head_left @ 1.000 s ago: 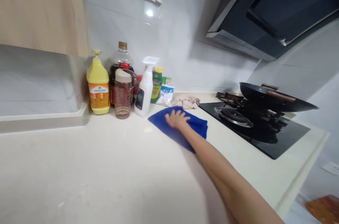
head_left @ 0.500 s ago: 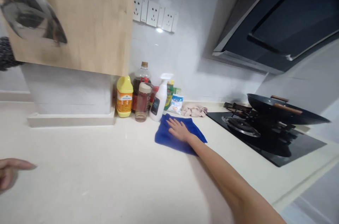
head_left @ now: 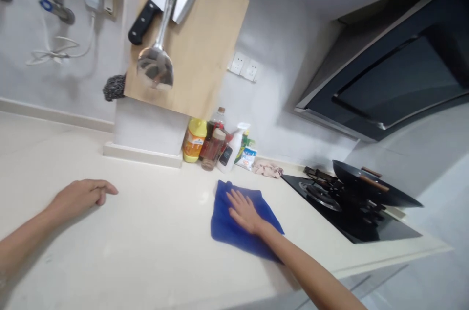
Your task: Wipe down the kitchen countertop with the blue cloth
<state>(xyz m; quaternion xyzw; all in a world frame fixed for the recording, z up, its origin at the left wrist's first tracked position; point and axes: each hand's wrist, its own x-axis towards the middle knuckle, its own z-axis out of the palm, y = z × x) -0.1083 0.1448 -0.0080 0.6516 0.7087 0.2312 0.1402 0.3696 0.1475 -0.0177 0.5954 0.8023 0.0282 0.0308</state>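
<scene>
My right hand [head_left: 245, 212] lies flat on a blue cloth [head_left: 225, 224], its fingers stretched out and spread. The cloth is spread on the pale countertop [head_left: 157, 236], a little in front of a row of bottles. Off to the left, my left hand [head_left: 82, 196] hovers over or rests on the counter; I cannot tell which. Its index finger points right, the other fingers curl loosely, and nothing is in it. Nearest the cloth stand a white spray bottle [head_left: 231, 151] and a small blue-and-white packet [head_left: 249, 157].
Behind are a yellow bottle [head_left: 194, 141], a lidded brown bottle [head_left: 213, 151] and a crumpled pinkish cloth [head_left: 267, 168]. At right a wok [head_left: 351, 180] sits on the black gas hob [head_left: 381, 227] under a range hood [head_left: 395, 75]. A ladle [head_left: 156, 68] and knife [head_left: 142, 21] hang before a wooden board [head_left: 198, 55].
The blue cloth and my right hand on it have slid away from the bottles toward the counter's front. The view has swung left, bringing my whole left hand into sight.
</scene>
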